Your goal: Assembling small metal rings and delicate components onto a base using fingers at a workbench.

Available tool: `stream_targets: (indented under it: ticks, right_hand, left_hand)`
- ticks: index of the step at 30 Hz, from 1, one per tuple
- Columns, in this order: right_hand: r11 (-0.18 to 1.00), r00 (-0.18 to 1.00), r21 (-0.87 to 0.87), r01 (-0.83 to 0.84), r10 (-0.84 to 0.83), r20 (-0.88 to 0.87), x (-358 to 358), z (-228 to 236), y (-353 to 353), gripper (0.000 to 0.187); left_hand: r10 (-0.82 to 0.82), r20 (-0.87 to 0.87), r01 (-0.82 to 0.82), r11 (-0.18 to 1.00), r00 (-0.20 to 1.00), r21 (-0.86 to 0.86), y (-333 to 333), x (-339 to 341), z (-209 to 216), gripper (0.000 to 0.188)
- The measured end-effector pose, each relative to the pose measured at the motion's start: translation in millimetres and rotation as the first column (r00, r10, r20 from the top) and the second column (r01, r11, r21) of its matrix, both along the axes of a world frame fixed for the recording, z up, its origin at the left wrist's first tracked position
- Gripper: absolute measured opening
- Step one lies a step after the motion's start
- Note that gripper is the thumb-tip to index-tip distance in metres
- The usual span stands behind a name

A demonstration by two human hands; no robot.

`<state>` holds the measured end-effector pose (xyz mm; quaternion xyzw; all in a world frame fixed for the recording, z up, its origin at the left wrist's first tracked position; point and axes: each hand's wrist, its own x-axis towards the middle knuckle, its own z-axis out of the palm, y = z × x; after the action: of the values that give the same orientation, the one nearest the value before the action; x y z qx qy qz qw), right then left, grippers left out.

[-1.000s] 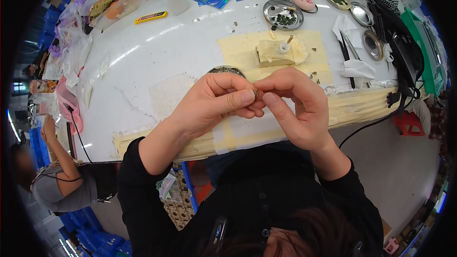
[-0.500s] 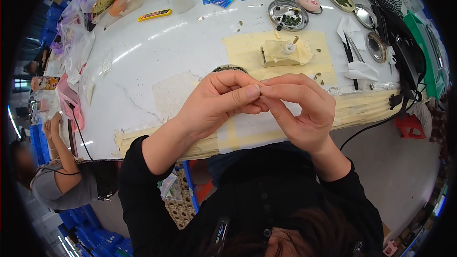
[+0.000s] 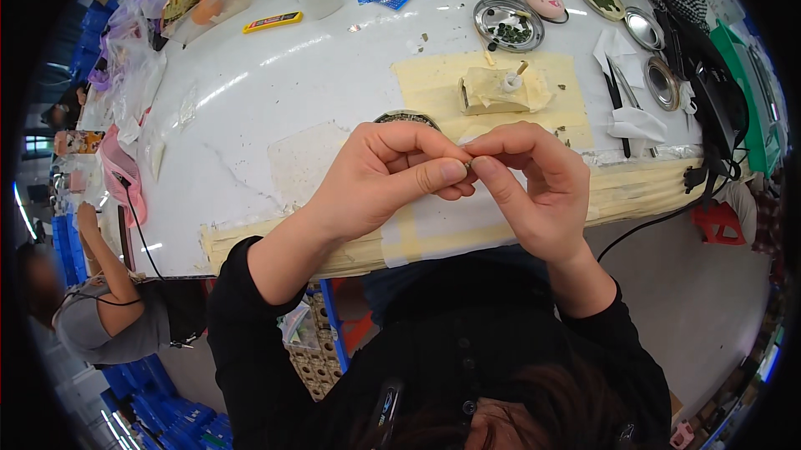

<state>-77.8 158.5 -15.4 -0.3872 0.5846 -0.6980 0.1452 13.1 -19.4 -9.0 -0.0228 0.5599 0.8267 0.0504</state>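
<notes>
My left hand [image 3: 388,170] and my right hand [image 3: 534,187] meet fingertip to fingertip above the near edge of the white table. Each is closed in a pinch between thumb and index finger. A tiny dark speck [image 3: 468,164] shows between the fingertips, too small to name. Just behind my left hand, a round dish with a dark patterned rim [image 3: 407,117] is partly hidden by the fingers. Beyond my hands stands a small block covered in yellow tape [image 3: 492,100], with a white cup [image 3: 513,81] and a short stick on it.
A metal dish [image 3: 508,23] holds small dark green pieces. Tweezers [image 3: 622,83] lie on white tissue at the right. A yellow box cutter [image 3: 273,22] and a white squeeze bottle [image 3: 317,0] are at the back. Another person [image 3: 113,308] sits at the left.
My right thumb has shifted and straightened against the left fingertips, so the tiny dark speck now shows between them. Both hands otherwise stay nearly in place.
</notes>
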Motion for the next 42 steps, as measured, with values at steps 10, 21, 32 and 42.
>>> stream_targets:
  ticks: [10, 21, 32, 42]
  right_hand:
    - [0.999, 0.995, -0.022, 0.023, -0.025, -0.093, -3, -6, 1, 0.010]
    - [0.999, 0.999, 0.017, 0.038, -0.038, -0.010, 1, -6, 1, 0.009]
    - [0.997, 0.977, 0.019, -0.073, 0.068, 0.204, 1, -8, 3, 0.007]
    - [0.999, 0.997, 0.051, -0.020, 0.016, 0.071, 2, -7, 2, 0.007]
  left_hand:
    - [0.128, -0.322, -0.268, 0.857, 0.938, -0.440, 6, 3, 7, 0.009]
    - [-0.005, -0.683, -0.625, 0.400, 0.730, -0.670, 10, 2, 8, 0.022]
    - [-0.033, -0.713, -0.646, 0.395, 0.700, -0.653, 12, 1, 9, 0.022]
    - [-0.002, -0.710, -0.653, 0.389, 0.705, -0.650, 13, 2, 7, 0.022]
